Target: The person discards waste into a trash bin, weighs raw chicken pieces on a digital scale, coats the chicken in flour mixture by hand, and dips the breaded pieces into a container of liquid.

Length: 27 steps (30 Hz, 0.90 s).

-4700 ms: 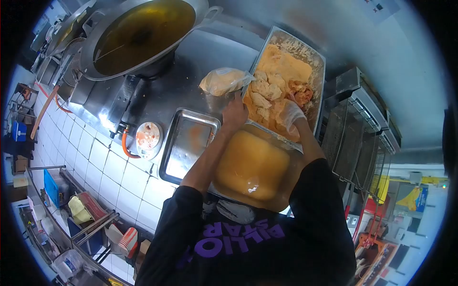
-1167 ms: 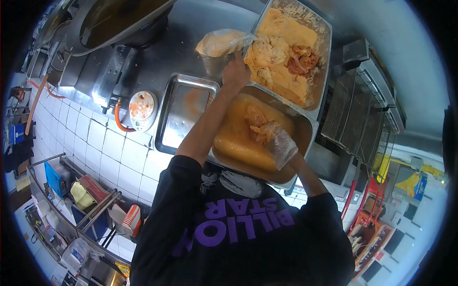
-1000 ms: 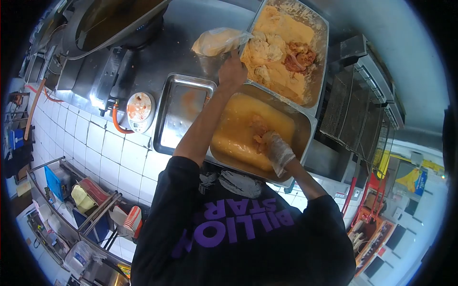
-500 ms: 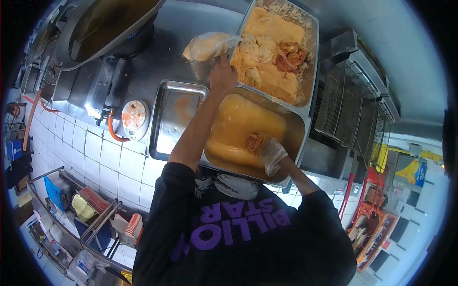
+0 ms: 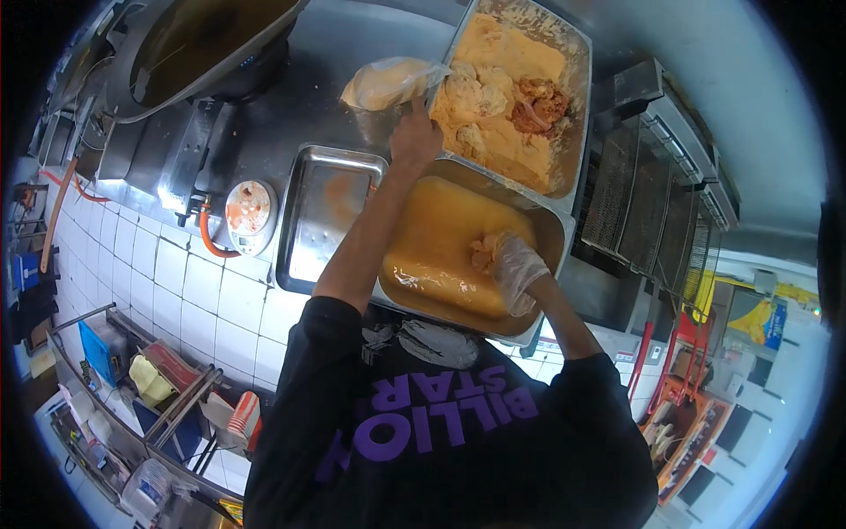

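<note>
My right hand (image 5: 515, 264), in a clear plastic glove, grips a piece of raw chicken (image 5: 482, 253) partly sunk in orange liquid (image 5: 449, 220) inside a deep metal pan (image 5: 557, 238). My left hand (image 5: 416, 137) is bare and rests at the near left edge of the breading tray (image 5: 580, 115), its fingers closed by that rim; what they hold, if anything, is hidden. Coated pieces (image 5: 471, 93) and reddish uncoated chicken (image 5: 539, 108) lie in the orange flour. A plastic bag of flour (image 5: 388, 84) sits just beyond my left fingertips.
A shallow metal tray (image 5: 304, 229) stands left of the pan, beside a round white scale (image 5: 250, 218) with an orange hose (image 5: 208, 234). At upper left is a large wok of oil (image 5: 198, 44). Wire fryer racks (image 5: 630, 189) stand at right.
My right hand has moved from the breading tray into the liquid pan and now grips chicken there. The chicken has shifted slightly in the liquid. My left hand stays by the tray edge.
</note>
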Tool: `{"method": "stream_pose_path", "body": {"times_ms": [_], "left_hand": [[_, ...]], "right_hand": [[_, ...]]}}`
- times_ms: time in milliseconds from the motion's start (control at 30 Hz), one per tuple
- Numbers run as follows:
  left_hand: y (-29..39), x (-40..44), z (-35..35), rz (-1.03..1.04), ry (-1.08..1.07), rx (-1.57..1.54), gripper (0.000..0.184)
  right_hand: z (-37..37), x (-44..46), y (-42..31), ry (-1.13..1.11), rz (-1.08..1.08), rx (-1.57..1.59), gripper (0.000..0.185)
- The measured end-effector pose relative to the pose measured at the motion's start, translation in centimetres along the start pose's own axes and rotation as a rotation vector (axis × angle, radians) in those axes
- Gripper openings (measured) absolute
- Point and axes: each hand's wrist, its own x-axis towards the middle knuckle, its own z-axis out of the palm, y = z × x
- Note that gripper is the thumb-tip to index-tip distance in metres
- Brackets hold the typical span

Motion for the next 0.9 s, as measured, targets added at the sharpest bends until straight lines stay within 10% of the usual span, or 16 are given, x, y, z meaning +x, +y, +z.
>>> {"method": "stream_pose_path", "body": {"times_ms": [167,700,767,900], "left_hand": [[-0.4,0.3,0.5,0.043,0.032,-0.039,0.059],[-0.8,0.3,1.3,0.051,0.051,0.040,0.059],[-0.6,0.3,1.0,0.042,0.046,0.054,0.057],[-1.2,0.0,1.8,0.112,0.160,-0.036,0.050]], "right_hand": [[1.4,3.2,3.3,-0.321,0.147,-0.417,0.034],[4.7,7.4,0.4,-0.073,-0.125,-0.783,0.031],[3.3,8.5,-3.1,-0.138,0.103,-0.474,0.030],[5.3,10.2,0.6,-0.014,-0.184,-0.750,0.029]]}}
